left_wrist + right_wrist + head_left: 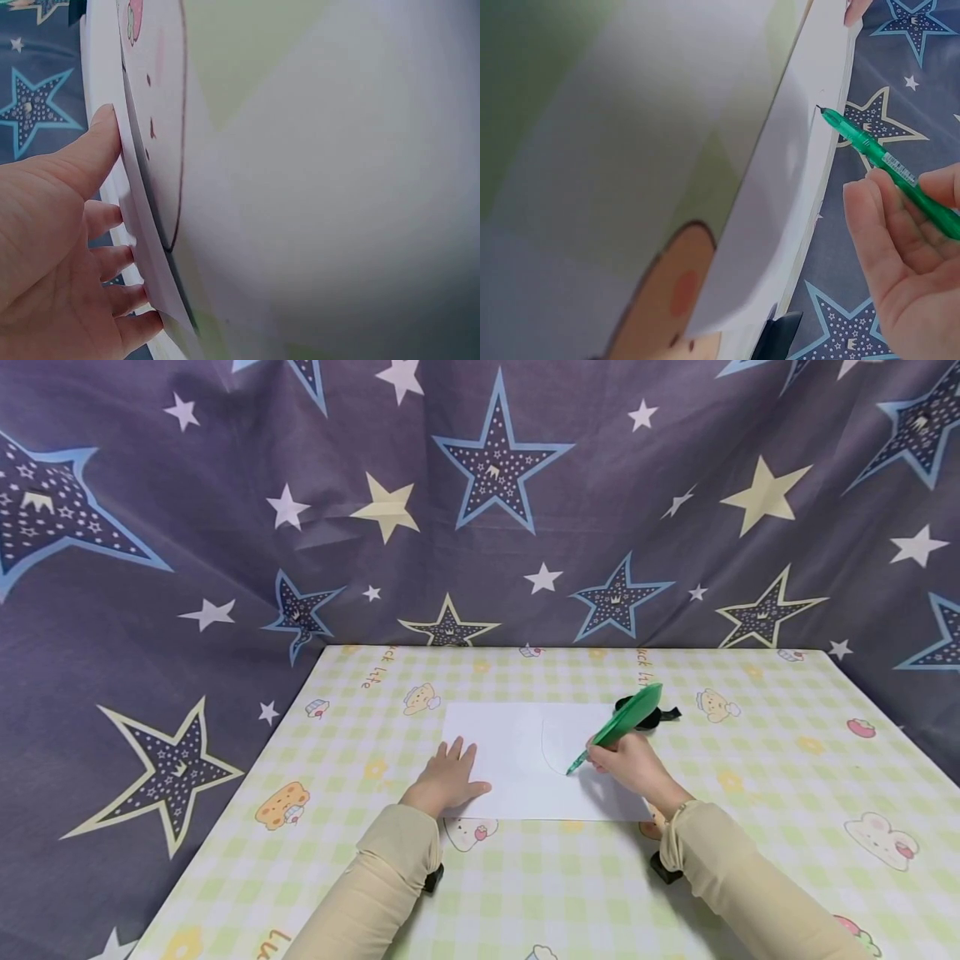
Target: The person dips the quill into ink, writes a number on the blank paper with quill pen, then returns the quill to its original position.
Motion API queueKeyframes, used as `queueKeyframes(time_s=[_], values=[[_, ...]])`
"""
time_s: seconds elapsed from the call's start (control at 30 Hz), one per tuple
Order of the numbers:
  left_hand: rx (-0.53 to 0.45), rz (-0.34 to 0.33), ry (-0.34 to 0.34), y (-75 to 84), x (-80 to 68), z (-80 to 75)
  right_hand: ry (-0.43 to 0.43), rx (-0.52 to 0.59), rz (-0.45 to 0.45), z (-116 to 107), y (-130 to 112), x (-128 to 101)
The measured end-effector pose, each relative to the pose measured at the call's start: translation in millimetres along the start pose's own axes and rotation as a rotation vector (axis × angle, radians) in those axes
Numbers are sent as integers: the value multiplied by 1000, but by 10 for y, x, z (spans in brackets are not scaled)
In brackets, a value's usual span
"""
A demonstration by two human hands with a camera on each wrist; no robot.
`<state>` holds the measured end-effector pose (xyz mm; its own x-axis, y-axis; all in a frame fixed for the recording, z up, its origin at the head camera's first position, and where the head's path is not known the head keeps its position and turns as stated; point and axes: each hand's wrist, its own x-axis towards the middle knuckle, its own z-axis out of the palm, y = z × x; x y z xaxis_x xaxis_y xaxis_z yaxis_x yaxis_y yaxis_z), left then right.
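Observation:
A sheet of white paper (510,797) lies on the table, with a thin curved line (545,750) drawn down its middle. My left hand (447,779) rests on its left part, fingers spread; the left wrist view shows the thumb and fingertips at the paper's edge. My right hand (632,763) pinches a green pen (624,720) with a broad leaf-like top. The pen leans up to the right, its tip at the lower end of the line. In the right wrist view, the pen's dark point (820,109) meets the paper, and the pen's upper end runs out of frame.
Just behind my right hand, a black object (651,718) lies by the paper's far right corner. A checked tablecloth (330,827) with cartoon prints covers the table. Behind the table's far edge hangs a dark curtain (525,560) with stars.

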<state>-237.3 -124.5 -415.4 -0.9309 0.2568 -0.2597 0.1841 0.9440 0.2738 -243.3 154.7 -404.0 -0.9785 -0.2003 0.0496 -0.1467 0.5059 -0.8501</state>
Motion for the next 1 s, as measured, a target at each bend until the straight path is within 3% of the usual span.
queueKeyframes(time_s=[1.0], values=[[-3, 7, 8, -19, 10, 11, 3, -5, 0, -94, 5, -19]])
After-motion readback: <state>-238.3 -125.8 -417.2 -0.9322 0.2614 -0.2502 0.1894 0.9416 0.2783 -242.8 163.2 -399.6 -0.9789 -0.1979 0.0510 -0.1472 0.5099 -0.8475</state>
